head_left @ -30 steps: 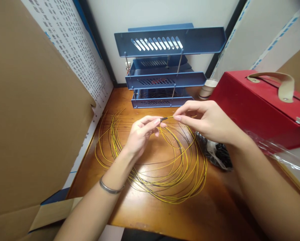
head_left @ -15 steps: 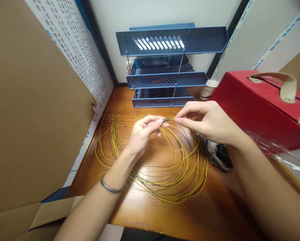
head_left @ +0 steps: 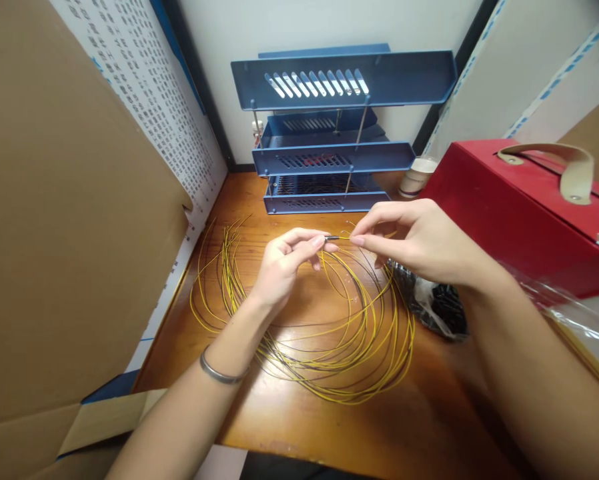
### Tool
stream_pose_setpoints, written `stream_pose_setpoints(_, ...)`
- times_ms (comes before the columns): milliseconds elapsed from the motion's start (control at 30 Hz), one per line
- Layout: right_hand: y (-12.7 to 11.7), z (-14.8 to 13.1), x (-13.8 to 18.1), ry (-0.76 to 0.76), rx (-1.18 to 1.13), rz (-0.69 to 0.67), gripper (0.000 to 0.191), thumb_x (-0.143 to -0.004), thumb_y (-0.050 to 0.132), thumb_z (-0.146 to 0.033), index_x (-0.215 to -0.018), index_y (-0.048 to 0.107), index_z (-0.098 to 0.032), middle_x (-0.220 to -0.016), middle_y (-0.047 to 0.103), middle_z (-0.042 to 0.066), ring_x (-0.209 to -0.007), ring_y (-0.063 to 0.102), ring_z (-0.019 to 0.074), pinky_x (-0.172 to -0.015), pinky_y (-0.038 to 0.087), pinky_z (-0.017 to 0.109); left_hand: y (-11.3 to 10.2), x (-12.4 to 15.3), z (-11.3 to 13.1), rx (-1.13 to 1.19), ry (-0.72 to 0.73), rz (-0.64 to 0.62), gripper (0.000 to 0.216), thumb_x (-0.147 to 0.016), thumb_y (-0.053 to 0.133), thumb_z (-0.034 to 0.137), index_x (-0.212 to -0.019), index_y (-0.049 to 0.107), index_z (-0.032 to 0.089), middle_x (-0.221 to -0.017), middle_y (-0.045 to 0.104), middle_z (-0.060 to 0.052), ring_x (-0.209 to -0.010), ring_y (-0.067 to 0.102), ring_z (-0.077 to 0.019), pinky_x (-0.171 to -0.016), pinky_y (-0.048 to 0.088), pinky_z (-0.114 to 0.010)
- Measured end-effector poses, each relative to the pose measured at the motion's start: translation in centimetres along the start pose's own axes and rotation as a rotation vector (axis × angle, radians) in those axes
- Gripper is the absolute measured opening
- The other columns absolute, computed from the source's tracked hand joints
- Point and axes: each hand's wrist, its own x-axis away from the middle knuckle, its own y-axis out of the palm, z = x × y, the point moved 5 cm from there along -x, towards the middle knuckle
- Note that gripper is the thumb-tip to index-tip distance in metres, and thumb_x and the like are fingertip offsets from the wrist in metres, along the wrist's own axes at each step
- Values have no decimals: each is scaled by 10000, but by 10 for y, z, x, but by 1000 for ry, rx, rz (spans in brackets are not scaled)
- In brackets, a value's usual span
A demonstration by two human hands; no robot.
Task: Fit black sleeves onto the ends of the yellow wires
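My left hand [head_left: 294, 260] pinches a small dark cylindrical connector [head_left: 332, 238] between thumb and fingers. Out of its right end runs a thin yellow wire [head_left: 345, 239], which the thumb and index finger of my right hand [head_left: 404, 233] grip a short way off. Both hands hover above a loose coil of yellow and black wires [head_left: 347, 393] that lies on the wooden table [head_left: 299, 427]. Bundled wire ends [head_left: 227, 250] spread out left of my left hand. What sits inside the connector is too small to make out.
A blue tiered tray rack [head_left: 329, 160] stands at the back, with a paper cup [head_left: 418, 177] beside it. At right are a red box [head_left: 519, 207] with a strap handle and a clear plastic bag of black pieces [head_left: 439, 310]. Cardboard [head_left: 69, 220] walls the left side.
My right hand has shifted very slightly right, leaving a little more yellow wire showing beside the connector. My left hand keeps its pinch almost in place.
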Motion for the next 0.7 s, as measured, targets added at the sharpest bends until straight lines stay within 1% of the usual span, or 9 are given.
stream_pose_setpoints(200,7,-2,-1,-2,-15,-26,113,-828,700,-282,-779,724,-183,-692,688,9,-550,600,129,-547,474,280,5,2,0,-3,25,-45,181,-774,782,306,-875,747,159,-819,780,-68,-651,627,-112,-574,468,-229)
stream_pose_setpoints(300,7,-1,0,11,-37,-42,122,-833,701,-291,-784,718,-182,-671,685,3,-531,603,125,-533,473,269,3,2,2,-6,31,-29,168,-774,784,296,-872,753,163,-825,782,-66,-642,623,-106,-579,472,-227)
stream_pose_setpoints(467,5,2,1,63,-37,-77,137,-850,694,-310,-800,722,-186,-631,683,5,-525,618,144,-508,472,269,0,1,6,10,61,-7,134,-780,785,271,-868,760,172,-825,784,-50,-600,588,-81,-587,478,-219)
stream_pose_setpoints(700,9,-1,0,21,-44,-58,126,-831,708,-294,-780,722,-180,-631,676,-6,-487,589,123,-495,461,263,5,3,5,7,63,-53,131,-780,788,261,-866,757,166,-775,768,-42,-629,629,-98,-570,477,-212)
